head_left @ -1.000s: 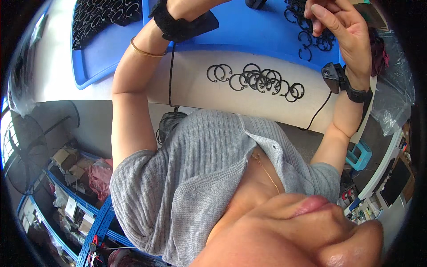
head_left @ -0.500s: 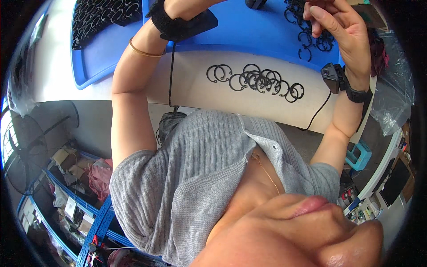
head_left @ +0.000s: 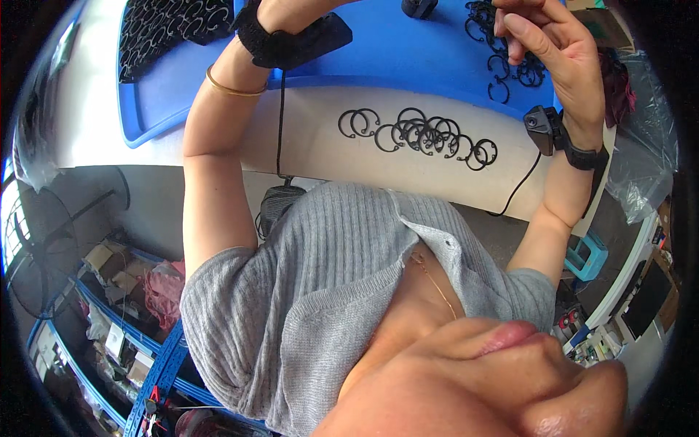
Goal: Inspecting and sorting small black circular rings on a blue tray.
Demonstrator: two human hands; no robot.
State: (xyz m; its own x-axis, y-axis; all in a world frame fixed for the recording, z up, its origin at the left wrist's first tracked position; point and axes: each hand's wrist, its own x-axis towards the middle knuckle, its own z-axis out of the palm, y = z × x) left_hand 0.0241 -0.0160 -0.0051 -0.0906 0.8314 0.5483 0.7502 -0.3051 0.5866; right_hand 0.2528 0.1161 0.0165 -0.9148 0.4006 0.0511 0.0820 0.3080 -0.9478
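Note:
At the top edge, my left hand (head_left: 302, 9) reaches over the blue tray (head_left: 415, 51); only its wrist end shows, and its fingers are cut off. My right hand (head_left: 564, 58) is above the tray's right side with curled fingers and the thumb bent toward them. Whatever the fingertips may hold is hidden. Beside them lies a loose heap of black retaining rings (head_left: 498, 67). More such rings sit in close rows (head_left: 173, 36) at the tray's left. On the white table in front, an overlapping cluster of retaining rings (head_left: 429, 135) lies flat.
Black devices are strapped to both wrists, the right one a small camera (head_left: 540, 124); thin black cables hang from them. A dark object (head_left: 419, 7) stands in the tray. Clear plastic (head_left: 641, 167) and a turquoise stool (head_left: 587, 256) are at right. Blue shelving (head_left: 156, 379) stands lower left.
My left wrist has moved slightly left. My right hand has shifted a little up and left, its fingers still curled. The rings on the table lie as before.

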